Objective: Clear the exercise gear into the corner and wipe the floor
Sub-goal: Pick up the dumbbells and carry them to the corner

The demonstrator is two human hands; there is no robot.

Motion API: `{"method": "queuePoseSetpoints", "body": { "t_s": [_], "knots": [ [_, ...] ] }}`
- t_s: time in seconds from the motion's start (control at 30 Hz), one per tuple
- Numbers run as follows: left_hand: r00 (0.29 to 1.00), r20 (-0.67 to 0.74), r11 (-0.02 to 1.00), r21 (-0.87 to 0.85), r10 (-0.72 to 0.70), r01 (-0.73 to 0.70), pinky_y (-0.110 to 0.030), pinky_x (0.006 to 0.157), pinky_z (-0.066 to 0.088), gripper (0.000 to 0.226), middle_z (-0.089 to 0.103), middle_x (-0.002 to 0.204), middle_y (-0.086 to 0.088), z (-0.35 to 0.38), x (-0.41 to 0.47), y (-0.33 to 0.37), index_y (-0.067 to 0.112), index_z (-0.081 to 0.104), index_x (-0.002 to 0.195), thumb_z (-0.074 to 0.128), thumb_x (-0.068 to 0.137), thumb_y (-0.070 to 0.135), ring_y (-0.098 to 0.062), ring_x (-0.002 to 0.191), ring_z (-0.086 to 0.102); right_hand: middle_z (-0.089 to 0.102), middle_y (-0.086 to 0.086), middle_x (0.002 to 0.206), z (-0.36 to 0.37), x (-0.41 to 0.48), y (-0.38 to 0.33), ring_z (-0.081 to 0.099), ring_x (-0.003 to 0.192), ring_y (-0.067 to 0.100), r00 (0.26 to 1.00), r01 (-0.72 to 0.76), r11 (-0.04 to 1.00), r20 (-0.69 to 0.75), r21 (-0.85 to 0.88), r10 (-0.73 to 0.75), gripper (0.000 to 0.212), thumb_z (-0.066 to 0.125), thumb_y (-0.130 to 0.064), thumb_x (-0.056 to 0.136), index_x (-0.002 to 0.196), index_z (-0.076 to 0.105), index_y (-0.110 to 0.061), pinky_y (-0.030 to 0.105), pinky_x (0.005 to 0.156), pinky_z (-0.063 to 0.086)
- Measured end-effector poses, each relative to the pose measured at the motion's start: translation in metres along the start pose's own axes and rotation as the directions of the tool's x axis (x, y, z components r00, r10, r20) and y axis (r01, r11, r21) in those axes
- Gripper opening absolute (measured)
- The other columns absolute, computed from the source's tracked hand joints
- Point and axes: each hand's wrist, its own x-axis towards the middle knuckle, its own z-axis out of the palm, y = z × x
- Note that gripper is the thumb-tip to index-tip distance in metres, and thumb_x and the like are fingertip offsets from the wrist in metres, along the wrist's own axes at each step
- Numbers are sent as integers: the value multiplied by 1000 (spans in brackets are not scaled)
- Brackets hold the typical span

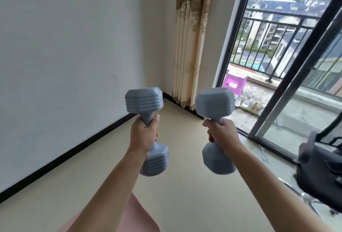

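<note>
No text, brand, number or sign was legible in the head view. Faint raised marks were noted on the end faces of the left dumbbell (146, 130), on the side facing the right dumbbell (215, 130), but they were too small and blurred to read. No lettering was resolved on the purple stool (234, 83) beyond the right dumbbell, nor on the buildings further out.
</note>
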Motion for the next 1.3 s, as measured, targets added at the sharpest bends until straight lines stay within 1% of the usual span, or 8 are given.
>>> {"method": "queuePoseSetpoints", "body": {
  "t_s": [0.13,0.3,0.47,0.67,0.77,0.97,1.13,1.3],
  "knots": [
    [1000,14,1000,-10,-28,28,-31,54,44,32,47,55,0,55,79,17,13,47,70,59,96,28,-16,53,46,49,9,55,-11,91,-19,45,47,18,1000,-11,1000,15,-23,11,19,64,-17,80,65,55,-9,28,53,40],
    [1000,22,1000,17,-18,18,-31,55,45,32,48,54,1,121,178,27,12,48,70,59,96,29,-16,53,47,48,12,57,-15,215,-31,43,46,16,999,-9,999,31,34,8,20,63,-15,80,66,53,-6,21,44,38],
    [999,-26,998,50,-28,29,-32,53,43,31,47,57,-3,200,295,17,10,48,72,59,95,27,-17,53,45,50,8,52,-8,361,-28,45,43,15,996,-12,999,90,50,8,27,65,-21,80,60,53,-8,24,47,40],
    [986,-109,990,47,-128,134,-30,53,44,28,49,58,-1,269,433,24,10,50,74,60,94,28,-15,54,46,52,6,51,14,541,-42,47,44,14,978,-44,998,204,-33,50,23,63,-21,79,61,55,-9,26,51,40],
    [968,-204,986,45,-149,161,-31,53,42,29,49,58,-3,271,487,23,9,51,74,61,94,28,-16,53,45,52,6,53,46,613,-60,49,49,18,957,-58,996,280,-61,73,20,61,-20,79,64,55,-10,30,54,41],
    [901,-361,967,-13,-240,253,-31,55,42,28,50,59,-6,247,608,-4,8,51,76,61,93,27,-19,55,45,53,6,54,147,735,-79,49,45,16,884,-95,987,445,-129,143,22,65,-21,81,65,55,-10,28,53,43],
    [856,-367,929,-84,-365,360,-30,54,42,26,49,57,-6,226,722,-54,8,51,75,60,92,26,-18,52,46,55,7,54,252,824,-82,49,46,17,834,-158,969,500,-189,234,19,66,-21,79,67,57,-10,31,56,44],
    [794,-345,863,-131,-501,487,-29,53,40,13,49,65,-9,217,826,-89,9,53,81,58,90,17,-20,58,47,55,5,51,331,901,-85,50,47,18,780,-222,927,515,-302,355,19,66,-18,82,68,58,-9,31,56,45]
  ]
}}
